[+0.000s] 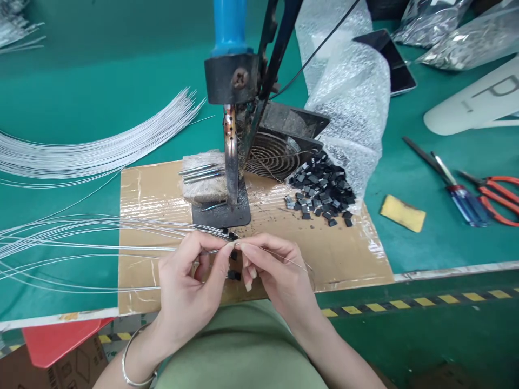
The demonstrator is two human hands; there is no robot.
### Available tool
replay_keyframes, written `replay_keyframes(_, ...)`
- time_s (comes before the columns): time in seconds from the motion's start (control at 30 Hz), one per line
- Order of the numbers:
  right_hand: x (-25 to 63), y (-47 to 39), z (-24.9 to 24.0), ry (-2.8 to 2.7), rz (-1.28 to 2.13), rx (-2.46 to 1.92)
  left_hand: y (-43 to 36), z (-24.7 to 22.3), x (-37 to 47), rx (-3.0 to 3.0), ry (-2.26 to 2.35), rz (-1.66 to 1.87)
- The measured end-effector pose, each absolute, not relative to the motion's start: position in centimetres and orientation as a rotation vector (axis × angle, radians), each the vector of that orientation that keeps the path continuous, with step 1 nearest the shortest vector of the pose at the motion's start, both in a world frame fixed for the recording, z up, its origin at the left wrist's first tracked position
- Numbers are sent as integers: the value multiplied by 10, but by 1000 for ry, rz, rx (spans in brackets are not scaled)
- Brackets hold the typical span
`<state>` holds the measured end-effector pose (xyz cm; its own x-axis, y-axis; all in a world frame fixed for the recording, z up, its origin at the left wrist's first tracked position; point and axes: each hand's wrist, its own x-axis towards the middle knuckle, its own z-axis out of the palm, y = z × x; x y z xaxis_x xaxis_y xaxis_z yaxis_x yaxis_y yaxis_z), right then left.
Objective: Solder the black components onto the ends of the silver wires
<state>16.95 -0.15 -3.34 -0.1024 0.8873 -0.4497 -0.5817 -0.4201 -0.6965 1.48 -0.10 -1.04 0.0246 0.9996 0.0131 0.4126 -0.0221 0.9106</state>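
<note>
My left hand [197,278] and my right hand [278,265] meet over the cardboard sheet [344,259], thumbs and forefingers nearly touching. Both are closed in a pinch on a thin wire, whose fine strand [286,258] trails past my right fingers. Several loose white wires [133,227] run in from the left, passing behind and under my left hand. Small black connectors [234,275] show between and below my fingertips, apparently at wire ends. What exactly sits between the fingertips is too small to make out.
Just beyond my hands stands a blue-handled hot-air tool [230,151], its nozzle over a dark plate [227,216]. Behind are a fan [279,151] and a pile of black connectors [324,183]. A wire bundle [101,154] lies left; a sponge [403,213], screwdriver [462,197] and scissors [498,194] lie right.
</note>
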Motion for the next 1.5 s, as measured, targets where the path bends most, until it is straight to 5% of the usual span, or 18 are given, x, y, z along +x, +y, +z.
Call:
replay_keyframes(0.43, 172, -4, -38, -500, 1641, -1090, 0, -12, 21, 1450, 1523, 1046)
replay_keyframes(0.67, 233, 33, -44, -1244, 532, -1795, 2, -8, 17, 1378, 1519, 1020)
replay_keyframes(0.77, 247, 51, -48, -1556, 312, -2011, 3, -7, 18, 1378, 1520, 998)
replay_keyframes(1.5, 208, 18, -30, -872, 978, -1434, 5, -5, 13, 1398, 1534, 931)
